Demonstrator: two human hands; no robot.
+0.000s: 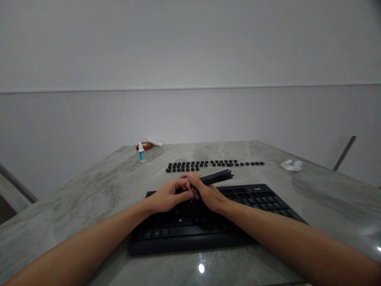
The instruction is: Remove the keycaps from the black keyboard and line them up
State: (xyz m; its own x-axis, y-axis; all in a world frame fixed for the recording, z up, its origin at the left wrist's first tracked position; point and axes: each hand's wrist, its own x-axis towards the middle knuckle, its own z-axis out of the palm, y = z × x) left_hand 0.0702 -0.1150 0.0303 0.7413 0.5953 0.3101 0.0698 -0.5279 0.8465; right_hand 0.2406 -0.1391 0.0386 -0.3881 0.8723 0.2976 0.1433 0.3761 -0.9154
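A black keyboard (190, 231) lies on the table, and both my hands are over its middle. My right hand (206, 194) is closed around a long, flat black object (217, 177), whose notched end sticks out to the right; its exact kind is unclear. Fine, thin strands show near the fingers. Fingertip to fingertip with it, my left hand (171, 194) is closed in a pinch. What lies between its fingers is too small to make out. The hands hide part of the keyboard's upper keys.
Beyond the keyboard, loose black keycaps (187, 166) sit in rows on the grey marbled table (89, 198). A small white-capped bottle (142, 154) stands at the back left, before a reddish-brown round object (145, 146) and a white strip (155, 142). Crumpled white tissue (291, 165) lies right.
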